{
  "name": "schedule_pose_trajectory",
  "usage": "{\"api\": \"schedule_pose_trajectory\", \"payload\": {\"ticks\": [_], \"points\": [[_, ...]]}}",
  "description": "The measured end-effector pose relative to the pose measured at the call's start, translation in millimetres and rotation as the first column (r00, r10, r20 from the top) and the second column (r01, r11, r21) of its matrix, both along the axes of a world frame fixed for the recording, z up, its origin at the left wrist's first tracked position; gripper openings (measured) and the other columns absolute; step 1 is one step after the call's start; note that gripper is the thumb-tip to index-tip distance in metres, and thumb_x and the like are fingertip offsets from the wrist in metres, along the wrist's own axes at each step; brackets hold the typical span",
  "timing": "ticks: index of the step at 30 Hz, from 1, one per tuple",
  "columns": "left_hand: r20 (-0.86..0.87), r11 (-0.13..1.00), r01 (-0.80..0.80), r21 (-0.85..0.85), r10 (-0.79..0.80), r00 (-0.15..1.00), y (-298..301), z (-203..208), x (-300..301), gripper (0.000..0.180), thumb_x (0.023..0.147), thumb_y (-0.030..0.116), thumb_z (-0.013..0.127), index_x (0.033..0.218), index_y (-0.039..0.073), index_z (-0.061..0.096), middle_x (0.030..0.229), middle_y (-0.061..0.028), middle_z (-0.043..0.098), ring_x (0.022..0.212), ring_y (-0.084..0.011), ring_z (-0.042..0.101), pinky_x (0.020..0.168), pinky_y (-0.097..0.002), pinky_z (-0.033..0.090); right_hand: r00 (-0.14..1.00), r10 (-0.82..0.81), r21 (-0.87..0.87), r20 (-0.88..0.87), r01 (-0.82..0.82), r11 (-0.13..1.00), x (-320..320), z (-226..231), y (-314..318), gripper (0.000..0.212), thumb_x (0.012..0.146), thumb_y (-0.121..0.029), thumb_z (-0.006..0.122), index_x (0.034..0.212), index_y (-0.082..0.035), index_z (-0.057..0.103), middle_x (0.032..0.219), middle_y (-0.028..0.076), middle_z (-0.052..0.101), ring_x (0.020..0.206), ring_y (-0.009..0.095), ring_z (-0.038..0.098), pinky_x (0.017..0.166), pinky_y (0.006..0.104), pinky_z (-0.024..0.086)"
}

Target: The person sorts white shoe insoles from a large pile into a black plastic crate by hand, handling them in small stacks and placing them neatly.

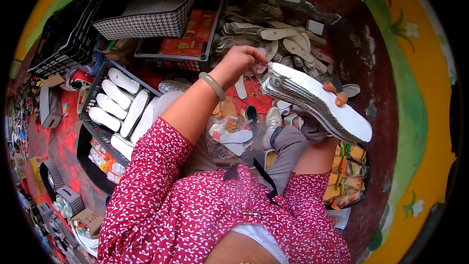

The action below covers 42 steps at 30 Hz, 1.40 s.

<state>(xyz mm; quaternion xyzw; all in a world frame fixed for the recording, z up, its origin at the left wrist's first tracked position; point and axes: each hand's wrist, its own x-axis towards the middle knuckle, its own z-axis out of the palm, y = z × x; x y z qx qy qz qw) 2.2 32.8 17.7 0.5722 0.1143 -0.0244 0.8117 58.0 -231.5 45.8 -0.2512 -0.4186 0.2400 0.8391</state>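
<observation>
A thick stack of white-topped shoe insoles (317, 95) is held up right of centre, with ragged grey edges and loose threads at its left end. My right hand (336, 95) grips it, fingertips curled over the far edge; the rest of that hand is hidden behind the stack. Close to the frayed end is my left hand (246, 61), its fingers pinched together. What they hold, if anything, is too small to make out. A pale bangle (212, 86) circles my left wrist. Beyond both hands lies a big heap of loose insoles (288, 39).
To the left, a black crate (105, 139) holds several white insoles. A houndstooth-patterned bin (151, 22) sits on another crate (171, 61) with red packets. Scraps and loose insoles (236, 137) lie on the floor by my shoe (271, 124). Wrapped food packs (349, 171) stand at the right, near the wall.
</observation>
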Motion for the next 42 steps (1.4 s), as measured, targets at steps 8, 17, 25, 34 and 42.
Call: {"api": "schedule_pose_trajectory", "payload": {"ticks": [8,17,25,34,42], "points": [[0.584,0.957,-0.158,0.245,-0.016,0.812,-4,26,-12,0.029,0.085,0.025,0.060,0.106,0.006,0.066,0.129,-0.0107,0.051,0.134,-0.0256,0.029,0.108,-0.0395,0.021,0.887,0.047,-0.301,-0.459,-0.205,0.931,45,-24,-31,0.040,0.077,-0.009,0.059,0.113,-0.008,0.045,0.117,0.021,0.042,0.075,0.026,0.046,0.065,0.0472,0.054],[0.571,1.000,-0.016,0.009,0.008,0.821,-13,20,-14,0.017,0.081,0.006,0.062,0.096,0.000,0.069,0.109,-0.0127,0.064,0.118,-0.0239,0.049,0.101,-0.0347,0.036,0.906,-0.373,-0.464,-0.201,0.247,0.851,0,4,4,0.030,0.069,-0.013,0.064,0.093,-0.001,0.052,0.078,0.008,0.053,0.056,0.013,0.041,0.053,0.0220,0.036],[0.191,0.886,-0.402,-0.231,0.446,0.874,9,12,-7,0.028,0.088,0.021,0.060,0.108,0.002,0.061,0.101,-0.0053,0.066,0.097,-0.0120,0.058,0.087,-0.0265,0.042,0.621,-0.645,-0.681,-0.446,0.232,0.694,1,15,15,0.039,0.073,-0.019,0.075,0.104,-0.006,0.056,0.093,0.006,0.062,0.071,0.016,0.060,0.063,0.0265,0.051],[0.192,0.930,0.351,0.113,-0.367,0.910,-37,10,-10,0.080,0.080,0.034,0.068,0.139,0.000,0.027,0.127,-0.0143,0.047,0.110,-0.0174,0.048,0.094,-0.0310,0.039,0.878,-0.475,-0.810,-0.062,0.234,0.537,-7,-2,48,0.049,0.077,-0.028,0.073,0.110,0.004,0.056,0.100,0.009,0.062,0.089,0.016,0.059,0.078,0.0279,0.047],[0.197,0.903,0.383,-0.194,-0.346,0.917,-44,11,-9,0.070,0.075,0.033,0.072,0.128,0.002,0.039,0.113,-0.0089,0.053,0.102,-0.0157,0.052,0.088,-0.0308,0.043,0.936,-0.336,-0.765,-0.103,0.141,0.628,-10,-2,50,0.058,0.077,-0.039,0.072,0.114,0.002,0.055,0.102,0.008,0.061,0.093,0.015,0.055,0.083,0.0254,0.042]]}}
